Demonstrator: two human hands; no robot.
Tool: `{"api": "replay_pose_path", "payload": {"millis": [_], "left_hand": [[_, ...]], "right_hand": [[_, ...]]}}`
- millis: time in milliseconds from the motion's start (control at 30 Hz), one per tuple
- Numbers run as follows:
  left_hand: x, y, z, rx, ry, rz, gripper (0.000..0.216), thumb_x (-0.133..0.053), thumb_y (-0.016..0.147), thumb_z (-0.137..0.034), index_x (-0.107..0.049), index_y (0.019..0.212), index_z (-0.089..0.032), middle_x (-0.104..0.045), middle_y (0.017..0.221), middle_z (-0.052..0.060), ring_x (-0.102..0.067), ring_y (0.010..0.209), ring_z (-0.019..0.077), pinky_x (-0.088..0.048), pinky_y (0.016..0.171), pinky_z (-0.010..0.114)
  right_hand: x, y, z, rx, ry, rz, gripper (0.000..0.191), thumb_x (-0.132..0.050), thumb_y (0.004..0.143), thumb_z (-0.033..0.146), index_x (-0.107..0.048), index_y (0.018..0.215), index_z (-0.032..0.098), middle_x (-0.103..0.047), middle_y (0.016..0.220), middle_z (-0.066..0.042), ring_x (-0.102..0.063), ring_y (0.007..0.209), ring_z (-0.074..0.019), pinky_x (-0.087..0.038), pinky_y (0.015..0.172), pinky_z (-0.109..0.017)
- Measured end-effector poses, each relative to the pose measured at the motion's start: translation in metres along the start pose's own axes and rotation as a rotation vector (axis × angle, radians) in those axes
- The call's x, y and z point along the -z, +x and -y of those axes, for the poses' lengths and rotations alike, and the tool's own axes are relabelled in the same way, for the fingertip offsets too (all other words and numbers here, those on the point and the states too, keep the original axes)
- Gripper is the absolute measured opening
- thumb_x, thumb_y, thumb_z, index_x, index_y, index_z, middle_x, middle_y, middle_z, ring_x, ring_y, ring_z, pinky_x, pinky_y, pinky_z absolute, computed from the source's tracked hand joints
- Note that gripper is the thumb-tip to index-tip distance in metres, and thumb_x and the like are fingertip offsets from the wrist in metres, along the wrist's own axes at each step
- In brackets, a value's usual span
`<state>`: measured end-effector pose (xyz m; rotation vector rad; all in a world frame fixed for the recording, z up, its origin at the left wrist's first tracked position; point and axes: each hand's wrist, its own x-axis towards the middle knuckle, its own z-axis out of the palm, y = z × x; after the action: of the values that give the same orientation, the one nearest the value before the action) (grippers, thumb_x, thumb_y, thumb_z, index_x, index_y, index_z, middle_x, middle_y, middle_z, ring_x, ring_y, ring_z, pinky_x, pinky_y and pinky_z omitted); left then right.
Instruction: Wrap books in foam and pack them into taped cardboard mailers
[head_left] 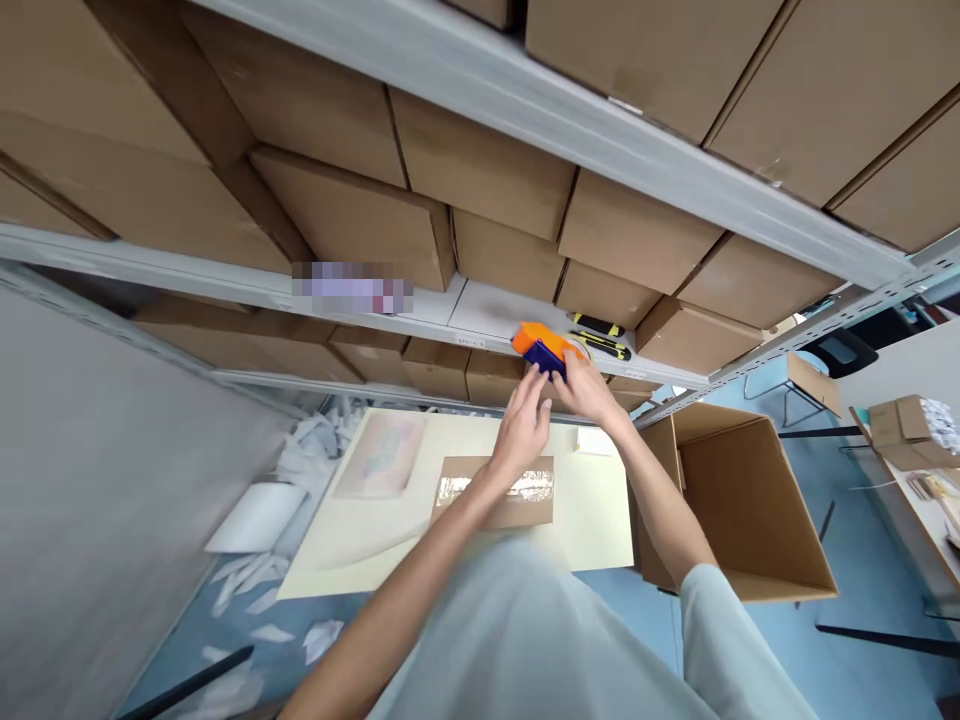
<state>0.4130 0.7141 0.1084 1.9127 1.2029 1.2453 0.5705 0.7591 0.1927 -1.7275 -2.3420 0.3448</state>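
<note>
Both my hands reach up to the metal shelf [480, 310], where an orange and blue tape dispenser [541, 349] sits at its front edge. My right hand [589, 388] is wrapped round the dispenser from the right. My left hand [525, 425] is just below it, fingers stretched up and touching its blue part. Under my arms a small taped cardboard box [517, 495] lies on a pale yellow table [600, 520].
Two yellow and black utility knives [600, 336] lie on the shelf behind the dispenser. Cardboard boxes [360, 215] fill the shelves. An open empty carton [739, 500] stands right of the table. White paper scraps [300, 450] litter the blue floor at left.
</note>
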Motion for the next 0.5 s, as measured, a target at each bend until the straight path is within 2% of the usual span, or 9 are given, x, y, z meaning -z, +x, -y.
{"api": "replay_pose_path", "payload": {"millis": [67,167,267,333,400,500], "left_hand": [[0.0,0.032,0.018,0.037,0.021,-0.025,0.058,-0.045,0.108,-0.032,-0.047,0.164,-0.017,-0.039,0.176,0.017,-0.039,0.164,0.0307,-0.035,0.135,0.054],[0.0,0.073,0.042,0.116,0.04,-0.024,0.062,-0.047,0.104,-0.027,-0.045,0.164,-0.014,-0.038,0.176,0.02,-0.037,0.165,0.0344,-0.033,0.135,0.058],[0.003,0.086,0.054,0.128,0.072,0.031,0.065,-0.047,0.099,-0.02,-0.046,0.163,-0.009,-0.04,0.174,0.022,-0.039,0.163,0.0359,-0.033,0.135,0.058],[0.006,0.074,0.057,0.093,0.091,0.073,0.065,-0.046,0.099,-0.02,-0.046,0.163,-0.008,-0.044,0.172,0.022,-0.042,0.162,0.0349,-0.034,0.135,0.057],[0.009,0.049,0.058,0.066,0.098,0.09,0.062,-0.044,0.102,-0.023,-0.047,0.163,-0.011,-0.049,0.17,0.02,-0.046,0.159,0.0334,-0.035,0.134,0.057],[0.014,0.002,0.058,0.084,0.096,0.089,0.058,-0.044,0.105,-0.029,-0.051,0.161,-0.015,-0.055,0.165,0.018,-0.052,0.155,0.0318,-0.04,0.131,0.057]], "right_hand": [[0.003,0.042,0.006,0.055,-0.08,0.014,0.036,-0.041,0.106,0.024,-0.052,0.137,0.009,-0.074,0.125,-0.026,-0.07,0.12,-0.038,-0.048,0.113,-0.055],[0.004,0.092,0.015,0.014,-0.169,0.062,0.035,-0.044,0.104,0.017,-0.055,0.135,0.006,-0.075,0.127,-0.028,-0.069,0.124,-0.0375,-0.046,0.116,-0.054],[0.0,0.12,0.018,-0.034,-0.172,0.093,0.028,-0.048,0.107,0.02,-0.06,0.13,0.008,-0.076,0.126,-0.024,-0.072,0.123,-0.0321,-0.049,0.115,-0.048],[-0.006,0.129,0.015,-0.052,-0.141,0.085,0.028,-0.045,0.112,0.028,-0.062,0.124,0.009,-0.078,0.124,-0.02,-0.075,0.118,-0.0263,-0.051,0.113,-0.041],[-0.012,0.134,0.009,-0.064,-0.114,0.077,0.033,-0.042,0.115,0.033,-0.064,0.121,0.009,-0.078,0.123,-0.019,-0.076,0.116,-0.0232,-0.051,0.112,-0.038],[-0.021,0.137,-0.002,-0.061,-0.113,0.057,0.034,-0.049,0.111,0.029,-0.066,0.13,0.006,-0.077,0.129,-0.021,-0.073,0.123,-0.0281,-0.051,0.117,-0.044]]}}
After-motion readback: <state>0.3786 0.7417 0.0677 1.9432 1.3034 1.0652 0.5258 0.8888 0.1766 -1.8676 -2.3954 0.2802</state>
